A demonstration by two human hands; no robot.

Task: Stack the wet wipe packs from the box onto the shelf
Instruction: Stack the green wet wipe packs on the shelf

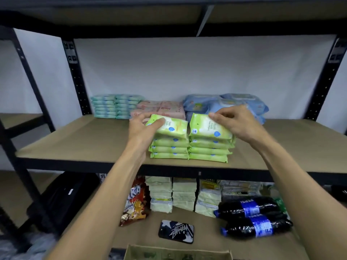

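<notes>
Two stacks of green wet wipe packs stand side by side on the brown shelf board [78,141]. My left hand [143,126] grips the top pack of the left stack [171,126], which lies tilted. My right hand [234,119] holds the top pack of the right stack [208,129] by its right end. Several flat packs lie under each, the left stack [169,149] and the right stack [208,152]. The cardboard box [178,253] shows only its rim at the bottom edge.
Behind the green stacks sit teal packs [116,106], pink packs [161,107] and blue packs [225,104]. The lower shelf holds pale green packs [172,194], two dark soda bottles [251,216], a snack bag [135,201] and a phone [176,230]. Black uprights frame both sides.
</notes>
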